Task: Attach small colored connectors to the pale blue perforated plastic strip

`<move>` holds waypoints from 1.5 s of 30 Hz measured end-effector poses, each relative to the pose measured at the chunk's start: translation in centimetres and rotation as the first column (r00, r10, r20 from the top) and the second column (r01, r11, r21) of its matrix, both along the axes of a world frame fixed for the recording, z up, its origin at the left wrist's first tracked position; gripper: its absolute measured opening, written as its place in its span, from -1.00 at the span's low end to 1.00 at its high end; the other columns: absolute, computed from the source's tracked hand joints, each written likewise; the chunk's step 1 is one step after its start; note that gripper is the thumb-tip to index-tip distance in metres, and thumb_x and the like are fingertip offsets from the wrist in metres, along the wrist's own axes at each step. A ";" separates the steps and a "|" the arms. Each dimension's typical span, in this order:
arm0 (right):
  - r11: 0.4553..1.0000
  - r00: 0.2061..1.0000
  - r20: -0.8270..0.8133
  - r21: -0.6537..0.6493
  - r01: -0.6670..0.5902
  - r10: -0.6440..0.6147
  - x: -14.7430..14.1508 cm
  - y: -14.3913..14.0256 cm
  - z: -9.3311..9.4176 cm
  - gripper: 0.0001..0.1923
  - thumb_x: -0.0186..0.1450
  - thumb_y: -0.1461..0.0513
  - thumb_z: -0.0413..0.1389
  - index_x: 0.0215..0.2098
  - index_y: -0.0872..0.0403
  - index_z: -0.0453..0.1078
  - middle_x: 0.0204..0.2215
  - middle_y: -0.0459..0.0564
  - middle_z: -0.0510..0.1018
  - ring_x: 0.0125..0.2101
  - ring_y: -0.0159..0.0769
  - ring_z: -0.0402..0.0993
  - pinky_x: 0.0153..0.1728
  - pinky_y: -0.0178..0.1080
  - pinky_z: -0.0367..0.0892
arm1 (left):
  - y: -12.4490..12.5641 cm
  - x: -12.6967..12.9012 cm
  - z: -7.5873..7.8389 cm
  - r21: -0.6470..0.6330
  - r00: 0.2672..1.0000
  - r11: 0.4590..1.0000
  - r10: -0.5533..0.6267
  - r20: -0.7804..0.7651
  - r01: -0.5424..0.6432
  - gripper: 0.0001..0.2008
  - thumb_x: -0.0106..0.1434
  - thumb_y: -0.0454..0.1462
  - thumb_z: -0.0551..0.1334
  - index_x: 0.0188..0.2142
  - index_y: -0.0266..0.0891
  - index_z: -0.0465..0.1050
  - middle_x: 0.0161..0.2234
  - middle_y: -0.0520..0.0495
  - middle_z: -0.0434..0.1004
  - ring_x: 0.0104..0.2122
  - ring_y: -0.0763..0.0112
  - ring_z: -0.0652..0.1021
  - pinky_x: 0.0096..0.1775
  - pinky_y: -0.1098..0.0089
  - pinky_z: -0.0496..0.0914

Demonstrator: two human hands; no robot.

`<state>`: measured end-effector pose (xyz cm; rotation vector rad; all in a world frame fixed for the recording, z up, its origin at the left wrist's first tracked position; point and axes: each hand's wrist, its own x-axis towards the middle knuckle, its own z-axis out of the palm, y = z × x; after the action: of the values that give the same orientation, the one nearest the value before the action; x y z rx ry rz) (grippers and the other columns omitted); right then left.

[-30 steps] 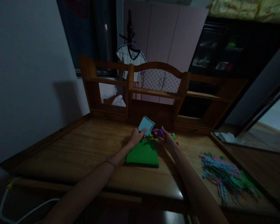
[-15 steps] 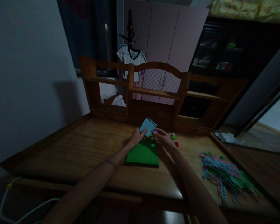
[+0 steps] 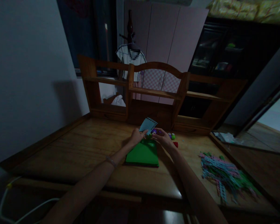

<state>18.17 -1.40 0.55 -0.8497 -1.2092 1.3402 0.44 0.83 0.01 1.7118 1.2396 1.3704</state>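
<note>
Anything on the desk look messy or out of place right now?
Only the pile of paper strips at the desk's right end: loose and tangled, not stacked. The green sheets lie flat; both hands are at the blue card.

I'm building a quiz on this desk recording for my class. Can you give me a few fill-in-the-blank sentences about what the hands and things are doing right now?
1. The left hand holds up a light ____ paper card with a punched edge.
2. The right hand grips a small ____ punch at the card's edge.
3. Under both hands lies a flat ____ sheet on the wooden desk.
4. The heap of paper strips lies to the ____ of the sheet.

Missing words: blue; purple; green; right
</note>
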 end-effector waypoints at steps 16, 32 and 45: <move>0.999 0.997 -0.077 -0.039 -0.001 -0.002 -0.1 0.3 0.0 -0.62 -0.05 0.24 0.32 -0.27 0.08 0.38 -0.30 -0.02 0.53 -0.28 -0.27 0.49 -0.17 -0.21 0.37 | 0.1 0.1 0.0 0.009 0.994 0.998 -0.058 0.094 0.058 -0.65 0.10 -0.12 0.24 -0.24 -0.39 0.44 -0.44 -0.14 0.55 -0.57 0.41 0.51 -0.52 0.48 0.39; 0.996 0.998 -0.068 -0.086 0.004 -0.010 0.1 0.3 0.1 -0.65 0.00 0.16 0.29 -0.27 0.09 0.40 -0.33 -0.01 0.54 -0.36 -0.32 0.51 -0.28 -0.29 0.39 | 0.1 0.0 -0.2 0.007 0.996 0.998 -0.059 0.066 0.058 -0.61 0.09 -0.10 0.23 -0.23 -0.41 0.44 -0.48 -0.13 0.54 -0.58 0.41 0.50 -0.52 0.49 0.36; 0.997 0.997 -0.071 -0.058 -0.044 0.040 -0.1 0.0 0.2 -0.68 0.01 0.18 0.30 -0.28 0.08 0.41 -0.34 -0.02 0.54 -0.36 -0.32 0.50 -0.23 -0.25 0.37 | -0.2 -0.1 0.3 0.034 0.998 0.998 -0.053 0.045 0.051 -0.66 0.11 -0.10 0.22 -0.32 -0.39 0.45 -0.51 -0.10 0.53 -0.58 0.44 0.49 -0.52 0.50 0.35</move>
<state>18.10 -1.35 0.79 -0.8171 -1.1430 1.4344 0.37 0.66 0.27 1.7133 1.1457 1.3984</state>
